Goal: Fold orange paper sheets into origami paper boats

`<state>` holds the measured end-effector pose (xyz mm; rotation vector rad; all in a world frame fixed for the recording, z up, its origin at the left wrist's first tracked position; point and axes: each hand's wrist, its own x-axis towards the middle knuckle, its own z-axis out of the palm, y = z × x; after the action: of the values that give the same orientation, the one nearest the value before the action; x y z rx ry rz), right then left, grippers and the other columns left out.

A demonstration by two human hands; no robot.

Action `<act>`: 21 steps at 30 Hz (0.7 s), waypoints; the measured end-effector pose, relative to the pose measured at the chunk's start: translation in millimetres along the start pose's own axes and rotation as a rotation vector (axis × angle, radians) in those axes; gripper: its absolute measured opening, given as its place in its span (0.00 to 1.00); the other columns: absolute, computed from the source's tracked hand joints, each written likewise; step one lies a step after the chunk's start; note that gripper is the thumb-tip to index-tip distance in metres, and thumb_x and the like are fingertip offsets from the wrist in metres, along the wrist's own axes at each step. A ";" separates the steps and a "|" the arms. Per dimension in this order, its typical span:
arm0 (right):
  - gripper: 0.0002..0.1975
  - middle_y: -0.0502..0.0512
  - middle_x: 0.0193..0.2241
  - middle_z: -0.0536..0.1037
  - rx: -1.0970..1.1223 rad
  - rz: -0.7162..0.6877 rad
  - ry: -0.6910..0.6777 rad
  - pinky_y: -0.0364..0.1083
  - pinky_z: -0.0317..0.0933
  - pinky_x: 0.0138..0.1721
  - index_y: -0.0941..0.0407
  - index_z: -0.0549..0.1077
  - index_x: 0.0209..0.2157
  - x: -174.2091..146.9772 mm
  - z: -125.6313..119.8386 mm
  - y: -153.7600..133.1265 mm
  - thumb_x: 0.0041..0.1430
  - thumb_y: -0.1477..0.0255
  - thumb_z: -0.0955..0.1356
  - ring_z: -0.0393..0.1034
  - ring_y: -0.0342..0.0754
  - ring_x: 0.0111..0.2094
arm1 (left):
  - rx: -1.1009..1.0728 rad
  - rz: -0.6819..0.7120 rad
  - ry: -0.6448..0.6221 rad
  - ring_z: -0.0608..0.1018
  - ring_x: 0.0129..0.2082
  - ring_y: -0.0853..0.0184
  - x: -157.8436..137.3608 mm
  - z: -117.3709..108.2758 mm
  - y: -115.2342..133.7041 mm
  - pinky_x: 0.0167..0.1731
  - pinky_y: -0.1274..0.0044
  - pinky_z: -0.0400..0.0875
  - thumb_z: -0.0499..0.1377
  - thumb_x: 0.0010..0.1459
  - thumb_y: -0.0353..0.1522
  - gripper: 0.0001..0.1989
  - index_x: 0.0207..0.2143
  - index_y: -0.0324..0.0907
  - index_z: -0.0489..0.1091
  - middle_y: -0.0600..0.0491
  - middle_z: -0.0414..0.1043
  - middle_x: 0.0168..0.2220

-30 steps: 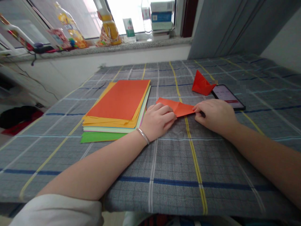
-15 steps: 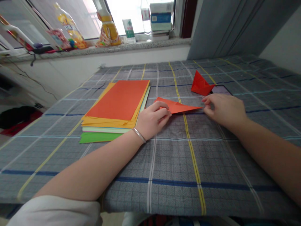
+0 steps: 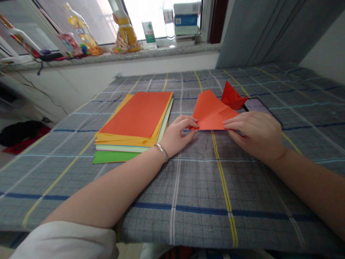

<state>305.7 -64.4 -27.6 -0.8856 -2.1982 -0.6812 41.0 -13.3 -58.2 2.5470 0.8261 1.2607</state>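
An orange-red sheet of folding paper point(image 3: 211, 109) lies partly folded on the checked tablecloth, its long straight edge facing me and its far side narrowing to a blunt top. At its left corner my left hand point(image 3: 182, 133) pinches the paper between thumb and fingers; a silver bangle circles that wrist. My right hand point(image 3: 254, 133) grips the right corner, fingers over the top and thumb at the near edge. Just behind the paper stands a red origami boat point(image 3: 232, 96) with a pointed peak. The fingers cover both near corners of the sheet.
A stack of coloured paper point(image 3: 137, 113), orange-red on top, lies left of my hands. A phone point(image 3: 260, 107) rests partly behind my right hand. Bottles, a tube and stacked boxes point(image 3: 185, 19) line the windowsill point(image 3: 161, 52). The tablecloth point(image 3: 205, 180) spreads towards me.
The folded paper has opened from a narrow pointed triangle into a wider shape. My right hand, apart from the paper's tip before, now holds its right corner. The left hand stays at the left corner.
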 end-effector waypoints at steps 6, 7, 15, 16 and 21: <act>0.08 0.51 0.37 0.85 -0.033 0.028 -0.128 0.48 0.65 0.35 0.53 0.80 0.37 2.6 4.2 -20.3 0.65 0.71 0.67 0.78 0.49 0.37 | 0.340 0.067 -0.077 0.75 0.42 0.64 1.8 0.5 10.5 0.47 0.67 0.66 0.61 0.63 0.32 0.03 0.35 0.45 0.75 0.54 0.79 0.38; 0.08 0.51 0.37 0.85 -0.023 0.026 -0.132 0.48 0.64 0.34 0.54 0.81 0.37 3.3 6.0 -24.2 0.66 0.71 0.67 0.78 0.49 0.36 | 0.376 0.120 -0.095 0.75 0.41 0.64 1.5 0.5 14.2 0.46 0.68 0.65 0.60 0.64 0.33 0.05 0.35 0.46 0.75 0.55 0.79 0.38; 0.11 0.51 0.37 0.85 0.034 -0.025 -0.172 0.49 0.60 0.32 0.54 0.81 0.35 5.8 16.6 -37.3 0.67 0.71 0.66 0.76 0.47 0.34 | 0.562 0.279 -0.112 0.71 0.35 0.64 2.0 5.5 24.2 0.41 0.68 0.60 0.57 0.63 0.32 0.08 0.30 0.43 0.71 0.54 0.76 0.32; 0.11 0.51 0.37 0.85 0.037 -0.028 -0.180 0.49 0.60 0.32 0.54 0.81 0.35 5.3 17.2 -36.9 0.67 0.71 0.66 0.76 0.47 0.34 | 0.579 0.302 -0.129 0.70 0.34 0.64 2.5 5.7 23.6 0.41 0.68 0.60 0.57 0.63 0.33 0.07 0.31 0.43 0.71 0.54 0.75 0.32; 0.10 0.52 0.36 0.85 0.066 0.023 -0.192 0.48 0.60 0.33 0.53 0.81 0.33 2.7 18.7 -32.8 0.66 0.71 0.67 0.76 0.47 0.34 | 0.660 0.357 -0.216 0.70 0.36 0.62 4.7 2.7 16.8 0.41 0.66 0.59 0.58 0.63 0.34 0.05 0.34 0.45 0.72 0.53 0.74 0.34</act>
<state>272.7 -71.8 -44.7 -0.9748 -2.3610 -0.5279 52.1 -24.4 -50.1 3.4062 0.8747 0.8504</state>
